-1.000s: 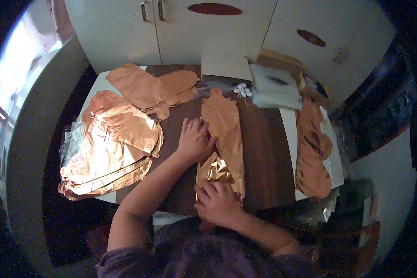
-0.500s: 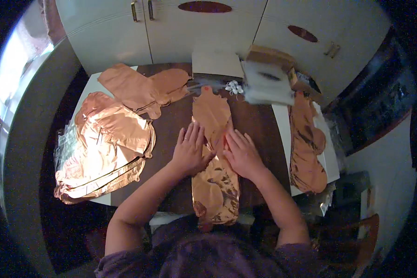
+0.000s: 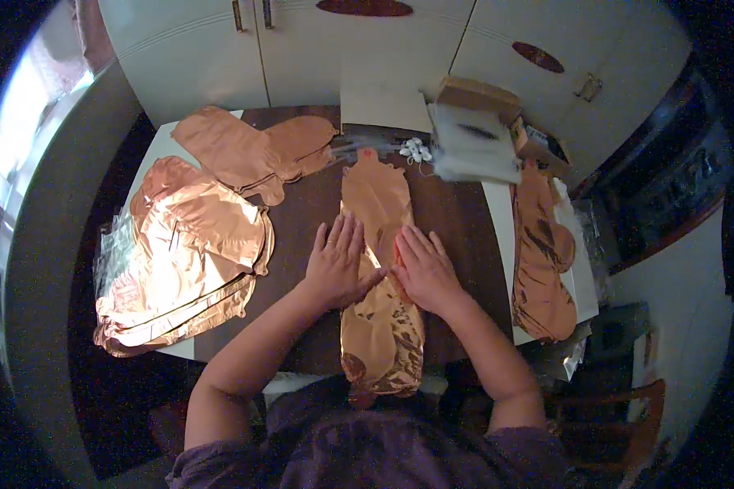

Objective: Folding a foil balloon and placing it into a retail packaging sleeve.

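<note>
A rose-gold foil balloon [image 3: 375, 191], flat and folded into a long strip, lies lengthwise on the dark brown table in front of me. Its near end hangs close to my body and is wrinkled and shiny. My left hand [image 3: 334, 265] rests flat on its left edge with fingers stretched out. On the opposite edge lies my right hand [image 3: 426, 269], also flat and with fingers extended. The two thumbs point toward each other over the foil's middle, and both palms hide part of the strip.
Flat foil balloons [image 3: 200, 236] are stacked at the left, with more foil pieces [image 3: 253, 151] behind them. Another folded foil balloon [image 3: 540, 253] lies at the right. Toward the back are small white items [image 3: 416, 151], clear plastic bags [image 3: 473, 143] and a cardboard box [image 3: 481, 96].
Both hands stay almost in place on the balloon. The foil between and beyond them looks smoother, and its upper part lies slightly wider. The whole view has shifted a little.
</note>
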The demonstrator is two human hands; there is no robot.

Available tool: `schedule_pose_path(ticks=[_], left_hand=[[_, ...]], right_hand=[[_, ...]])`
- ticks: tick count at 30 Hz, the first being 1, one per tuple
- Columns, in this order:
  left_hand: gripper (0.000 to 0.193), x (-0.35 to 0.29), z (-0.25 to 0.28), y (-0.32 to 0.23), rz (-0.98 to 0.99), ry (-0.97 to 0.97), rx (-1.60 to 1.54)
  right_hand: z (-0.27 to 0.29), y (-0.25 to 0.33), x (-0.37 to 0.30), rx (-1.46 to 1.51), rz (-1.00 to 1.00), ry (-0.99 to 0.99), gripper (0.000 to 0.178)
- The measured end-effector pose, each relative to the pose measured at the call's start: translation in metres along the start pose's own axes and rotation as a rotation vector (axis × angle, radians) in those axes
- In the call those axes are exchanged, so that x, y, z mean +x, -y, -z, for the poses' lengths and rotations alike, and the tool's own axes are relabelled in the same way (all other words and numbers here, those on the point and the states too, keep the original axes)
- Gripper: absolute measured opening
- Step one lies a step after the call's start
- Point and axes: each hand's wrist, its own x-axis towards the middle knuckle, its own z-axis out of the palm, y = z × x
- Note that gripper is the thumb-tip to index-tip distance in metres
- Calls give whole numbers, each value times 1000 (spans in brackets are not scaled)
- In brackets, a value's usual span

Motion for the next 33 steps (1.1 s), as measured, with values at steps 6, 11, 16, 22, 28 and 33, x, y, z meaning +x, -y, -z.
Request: schedule_pose_path(ticks=[6, 11, 16, 22, 28, 33], left_hand=[[91, -2, -1, -2, -13, -2, 91], [90, 2, 8, -7, 23, 55, 64], [92, 0, 2, -3, -2, 22, 89], [92, 3, 0, 1, 27, 75, -6], [94, 3, 0, -1, 8, 53, 61], [93, 0, 5, -6, -20, 12, 78]], right_hand=[[9, 6, -7, 51, 15, -7, 61], [31, 35, -35, 118, 11, 162, 78], [14, 35, -51, 120, 3, 166, 84], [12, 36, -53, 85, 14, 161, 83], [10, 34, -52, 107, 14, 170, 82], [13, 35, -54, 90, 18, 176, 83]])
